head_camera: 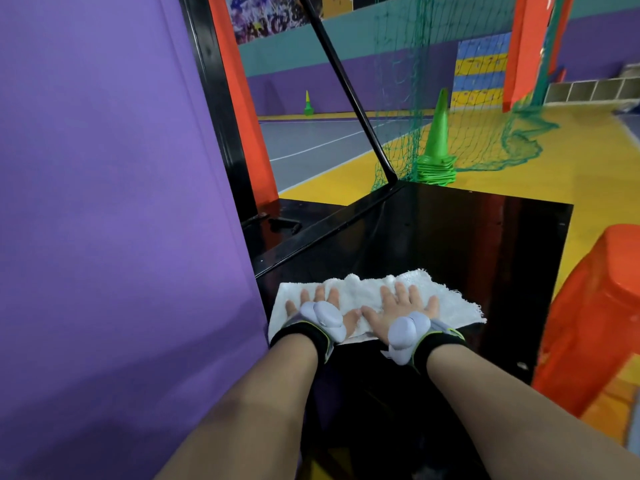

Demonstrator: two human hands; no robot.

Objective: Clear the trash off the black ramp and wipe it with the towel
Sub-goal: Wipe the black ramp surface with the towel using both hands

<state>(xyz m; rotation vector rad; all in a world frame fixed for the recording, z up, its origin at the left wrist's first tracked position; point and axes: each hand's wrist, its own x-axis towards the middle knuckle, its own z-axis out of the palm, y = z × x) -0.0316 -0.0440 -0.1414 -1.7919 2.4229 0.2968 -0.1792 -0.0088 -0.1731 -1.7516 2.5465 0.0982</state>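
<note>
Wipe step is underway. Both hands are lying flat with fingers straight and spread, pressing the towel onto the black ramp. The left hand is sitting on the towel's left half and the right hand near its middle, thumbs nearly meeting. Neither is gripping anything, it's palm pressure only.

The towel is lying spread across the near part of the ramp. Its left edge is sitting against the purple padded wall, and its frayed right edge is stopping short of the ramp's right side.

No obvious trash is showing on the ramp in view, so I'm judging the clearing part as done. A few pale specks are showing on the gloss farther out and near the right edge; can't tell if that's dirt or glare.

Next move, as I'm reading it:
- Pushing the towel away along the ramp toward its far edge, loading both palms evenly so the cloth isn't bunching.
- Then covering the right strip beside the orange plastic object.

Risk I'm seeing: the towel sliding off the far edge toward the green cones.
</note>
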